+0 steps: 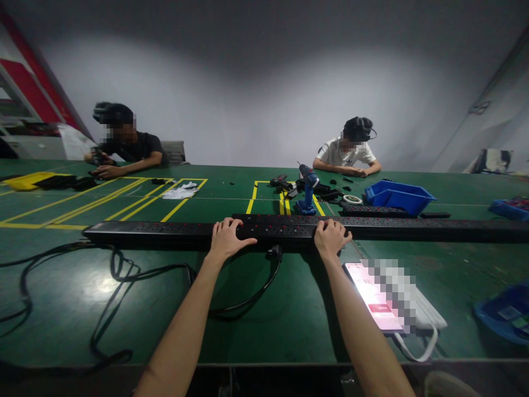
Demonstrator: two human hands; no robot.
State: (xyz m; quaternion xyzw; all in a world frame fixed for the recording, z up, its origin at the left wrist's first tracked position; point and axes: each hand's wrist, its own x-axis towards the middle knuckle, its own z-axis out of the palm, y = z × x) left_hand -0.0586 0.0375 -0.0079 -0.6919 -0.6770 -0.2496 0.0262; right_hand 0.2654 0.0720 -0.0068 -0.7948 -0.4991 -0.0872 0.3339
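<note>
On the table (pixel 297 331) near us, a black cord (pixel 256 301) lies loose and could snag if pulled. Past its plug (pixel 276 253), our left hand (pixel 225 241) and right hand (pixel 330 238) lie, fingers bent, on the long black power strip (pixel 144 227); we can't tell if they squeeze. Behind it, a blue drill (pixel 308 190) could tip if bumped. Farther, we can't make out what the left co-worker (pixel 145 148) holds.
</note>
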